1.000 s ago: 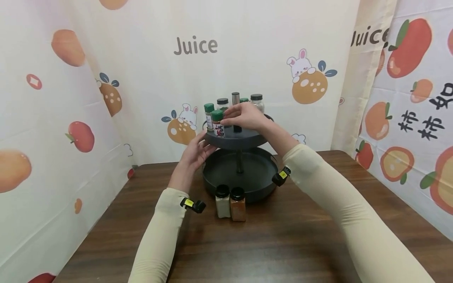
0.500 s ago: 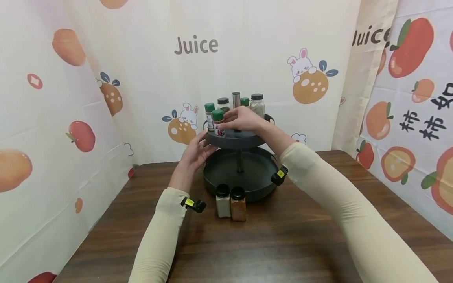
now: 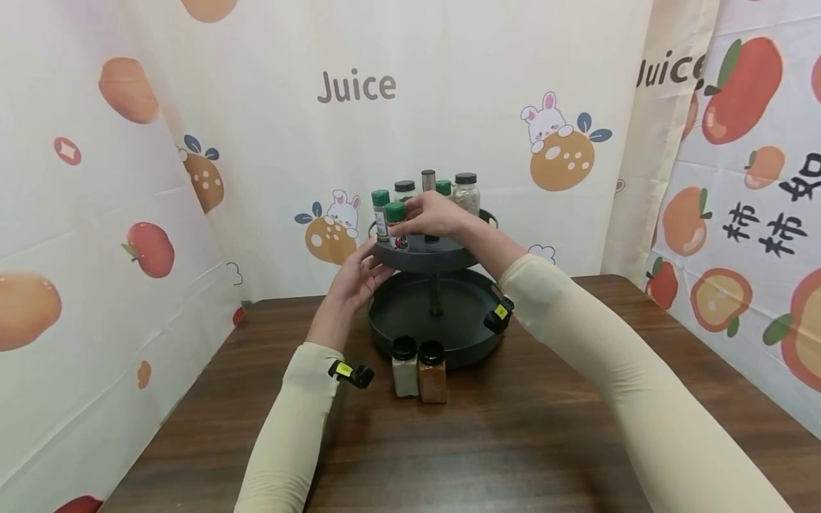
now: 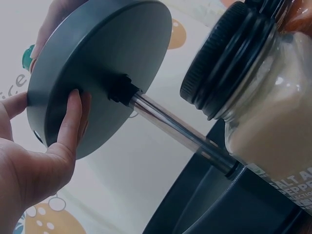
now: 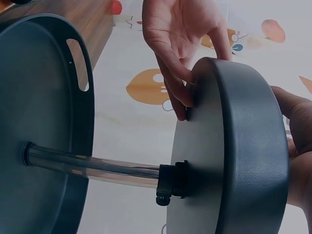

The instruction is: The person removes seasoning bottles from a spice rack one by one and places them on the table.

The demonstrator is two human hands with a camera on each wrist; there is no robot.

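R hand [image 3: 432, 215] has shifted slightly L vs 1 s ago, thumb now across green-capped bottle [image 3: 396, 214]: pinched upright on upper tray [image 3: 436, 262], prob. for steadying; far fingertips hidden. L hand [image 3: 355, 280] pinches tray edge, likely bracing. Pale jar [image 3: 405, 377], orange jar [image 3: 432, 383] below fingers.

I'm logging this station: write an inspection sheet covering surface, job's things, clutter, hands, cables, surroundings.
Surface: brown wood-grain table.
Job's things: front green-capped spice jar, upright at near left of dark upper tray.
Clutter: pale-filled jar and orange-filled jar standing before lower tray.
Hands: left hand grips upper tray's rim; right hand pinches the spice jar.
Cables: nothing seen.
Surroundings: fruit-print curtains left, behind and right.
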